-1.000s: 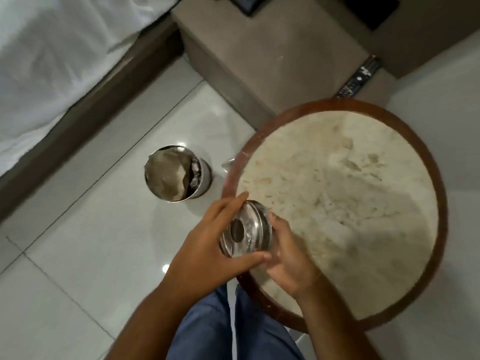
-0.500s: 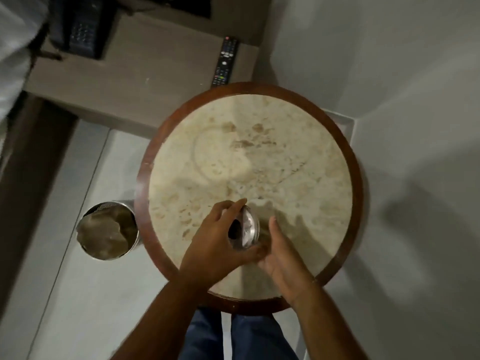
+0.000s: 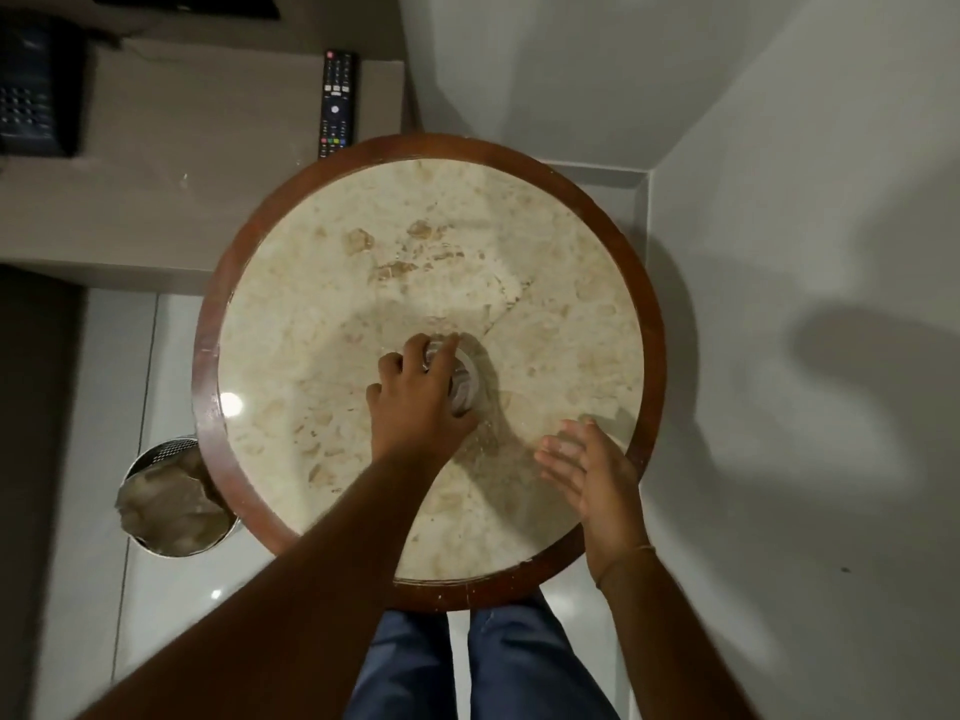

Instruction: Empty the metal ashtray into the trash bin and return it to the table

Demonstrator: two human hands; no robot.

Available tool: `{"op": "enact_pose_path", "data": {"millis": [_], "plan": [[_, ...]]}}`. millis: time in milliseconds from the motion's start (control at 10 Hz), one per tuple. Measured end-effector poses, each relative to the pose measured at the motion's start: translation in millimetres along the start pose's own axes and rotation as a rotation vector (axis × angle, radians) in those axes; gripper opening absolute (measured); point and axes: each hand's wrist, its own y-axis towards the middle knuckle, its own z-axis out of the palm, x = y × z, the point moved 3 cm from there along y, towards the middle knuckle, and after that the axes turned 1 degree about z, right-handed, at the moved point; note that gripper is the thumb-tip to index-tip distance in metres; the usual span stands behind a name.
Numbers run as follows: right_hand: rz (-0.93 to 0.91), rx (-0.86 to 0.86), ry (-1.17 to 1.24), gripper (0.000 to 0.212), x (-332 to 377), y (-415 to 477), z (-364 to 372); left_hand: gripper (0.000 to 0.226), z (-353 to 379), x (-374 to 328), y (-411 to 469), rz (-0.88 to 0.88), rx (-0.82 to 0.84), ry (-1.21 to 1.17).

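While the left hand (image 3: 415, 402) reaches across the round marble-topped surface (image 3: 571, 314), its fingers (image 3: 441, 356) are curled down over the metal ashtray (image 3: 465, 389), which sits near the middle of the top — whether its base is fully down on the stone or just above it cannot be told, since the hand covers most of it. Only the ashtray's right edge shows past the knuckles, a shiny rim somewhat blurred. The thumb lies along the near side of the ashtray and the fingertips wrap its far side, so the hand is closed around it from above.

The right hand (image 3: 592, 475) is apart from the ashtray, nearer the person and toward the right rim of the surface. It holds nothing: its fingers are loosely spread and point left, palm partly turned up, and it is slightly blurred. A thin band circles that wrist.

A dark wooden ring frames the pale stone. On the floor to the left, partly tucked under the rim, stands the metal trash bin (image 3: 171, 496) — a crumpled brownish liner or paper fills its mouth. Beyond the surface a black remote control (image 3: 337, 103) lies on a low grey ledge (image 3: 182, 163), close to the wooden rim. Blue trouser legs (image 3: 457, 667) show below the near edge.
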Motion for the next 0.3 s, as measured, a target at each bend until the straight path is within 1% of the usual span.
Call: {"op": "enact_pose_path", "data": {"millis": [100,200,300], "plan": [[-0.058,-0.007,-0.028,0.030,7.9,2.6,8.9,0.115,2.9,-2.9,-5.2,-0.013,-0.006,0.052],[-0.218,0.004,-0.227,0.020,21.7,2.8,28.3,0.125,-8.6,0.1,-9.3,-0.063,-0.009,0.072],[-0.471,0.005,-0.500,0.025,45.8,-3.2,46.5,0.129,-24.3,1.5,-30.9,-0.071,-0.009,0.054]]}}
